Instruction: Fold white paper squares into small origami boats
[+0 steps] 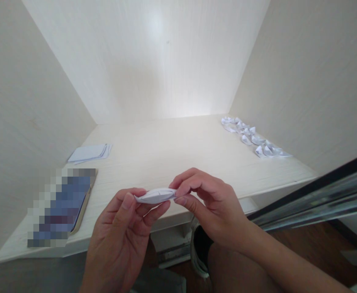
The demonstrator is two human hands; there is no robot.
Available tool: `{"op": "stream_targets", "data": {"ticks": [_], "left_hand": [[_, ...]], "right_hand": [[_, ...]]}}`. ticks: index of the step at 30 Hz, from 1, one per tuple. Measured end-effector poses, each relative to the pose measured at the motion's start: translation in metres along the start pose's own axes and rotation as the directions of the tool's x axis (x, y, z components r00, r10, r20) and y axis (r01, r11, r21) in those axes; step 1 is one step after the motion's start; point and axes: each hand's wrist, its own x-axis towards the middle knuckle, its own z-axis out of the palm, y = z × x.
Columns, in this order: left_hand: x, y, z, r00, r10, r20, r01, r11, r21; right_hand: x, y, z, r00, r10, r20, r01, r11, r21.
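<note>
I hold a small folded white paper piece [156,195] between both hands, just above the front edge of a pale wooden desk [166,150]. My left hand [123,232] pinches its left end between thumb and fingers. At the right end, my right hand [205,203] grips it with thumb and fingertips. The paper is long and narrow, pointed at both ends.
A small stack of white paper sheets [90,153] lies at the desk's left. A phone [62,207] with a blurred screen lies near the front left edge. Several folded white paper pieces [253,139] line the right side. Walls enclose the desk on three sides.
</note>
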Motion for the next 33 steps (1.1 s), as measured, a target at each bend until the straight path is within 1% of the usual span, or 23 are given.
{"op": "stream_targets", "data": {"ticks": [2,4,6,9,11,12,14,16,18,21,24,27,30,33], "left_hand": [[0.0,-0.001,0.0,1.0,0.003,0.006,-0.003,1.0,-0.02],[0.0,-0.002,0.001,1.0,0.009,0.007,-0.009,0.999,-0.034],[0.0,-0.002,0.002,1.0,0.015,0.003,-0.015,0.999,-0.047],[0.0,-0.003,0.003,0.999,0.035,-0.001,-0.035,0.997,-0.07],[0.0,-0.003,0.002,0.999,0.043,-0.004,-0.043,0.996,-0.08],[0.0,-0.003,0.002,0.999,0.044,-0.004,-0.044,0.996,-0.083],[0.0,-0.003,0.002,0.999,0.048,-0.004,-0.048,0.995,-0.085],[0.0,-0.004,0.002,0.998,0.06,-0.002,-0.06,0.995,-0.078],[-0.001,-0.005,0.003,0.997,0.073,0.001,-0.073,0.996,-0.06],[-0.003,-0.007,0.005,0.994,0.11,0.013,-0.11,0.994,-0.018],[-0.004,-0.007,0.006,0.991,0.133,0.015,-0.134,0.991,0.029],[-0.002,-0.005,0.006,0.994,0.109,0.023,-0.11,0.993,0.032],[0.0,-0.003,0.005,0.996,0.079,0.046,-0.08,0.997,0.018],[0.001,-0.001,0.004,0.998,0.012,0.054,-0.013,1.0,0.012]], "right_hand": [[0.0,0.001,0.002,0.997,0.075,0.0,-0.075,0.997,0.023],[0.0,0.002,0.005,0.995,0.104,-0.005,-0.104,0.994,0.04],[0.0,0.003,0.006,0.997,0.078,-0.021,-0.077,0.996,0.044],[0.002,0.003,0.008,0.999,0.006,-0.048,-0.004,0.999,0.048],[0.002,0.003,0.009,0.999,-0.002,-0.054,0.007,0.996,0.085],[0.002,0.002,0.01,0.998,0.014,-0.058,-0.007,0.993,0.117],[0.003,0.002,0.012,0.995,0.084,-0.059,-0.071,0.978,0.198],[0.003,0.002,0.015,0.984,0.17,-0.061,-0.145,0.945,0.293],[0.004,0.002,0.017,0.968,0.238,-0.075,-0.194,0.906,0.376],[0.005,0.003,0.018,0.95,0.289,-0.12,-0.211,0.874,0.438],[0.006,0.004,0.017,0.943,0.315,-0.111,-0.227,0.849,0.477],[0.006,0.004,0.015,0.93,0.363,-0.057,-0.268,0.777,0.569],[0.006,0.003,0.013,0.899,0.438,0.024,-0.335,0.65,0.682],[0.005,0.002,0.012,0.868,0.483,0.116,-0.395,0.532,0.749]]}}
